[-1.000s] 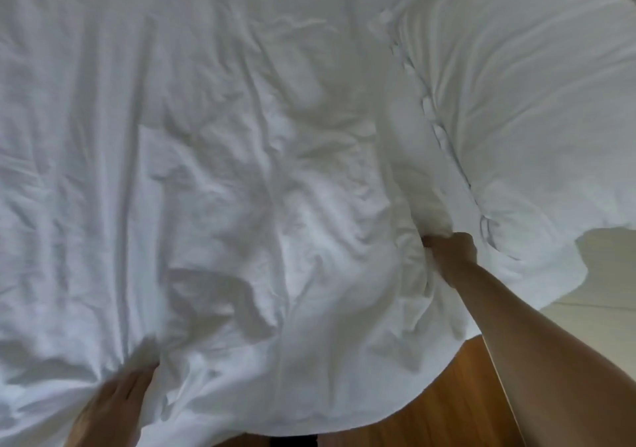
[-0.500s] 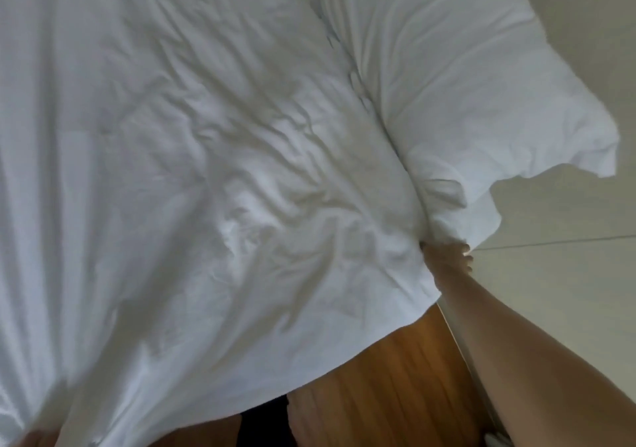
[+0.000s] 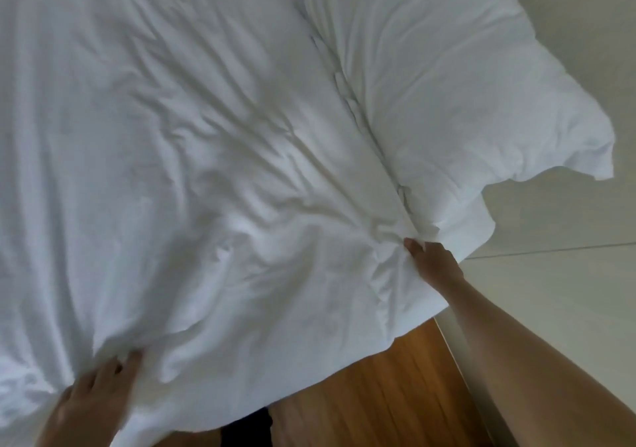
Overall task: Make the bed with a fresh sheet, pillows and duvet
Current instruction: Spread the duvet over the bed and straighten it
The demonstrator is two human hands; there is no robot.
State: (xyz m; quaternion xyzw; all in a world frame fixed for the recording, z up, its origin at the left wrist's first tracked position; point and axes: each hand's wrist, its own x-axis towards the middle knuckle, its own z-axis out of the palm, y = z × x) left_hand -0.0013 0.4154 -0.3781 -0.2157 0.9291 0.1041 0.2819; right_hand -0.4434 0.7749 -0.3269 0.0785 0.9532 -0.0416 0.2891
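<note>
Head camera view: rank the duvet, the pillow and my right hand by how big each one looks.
1. duvet
2. pillow
3. right hand, though it is nearer the camera.

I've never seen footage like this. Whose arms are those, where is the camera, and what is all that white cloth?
There is no machine here: a person wears a wide-angle camera on the head, looking down at their own hands while making a bed. The big wrinkled white cloth is the duvet, spread over the bed and hanging over its near edge above the wooden floor. The left hand grips a fold of the duvet near its lower edge. The right hand pinches the duvet's corner beside the white pillow at the upper right. A pale wall stands behind.
</note>
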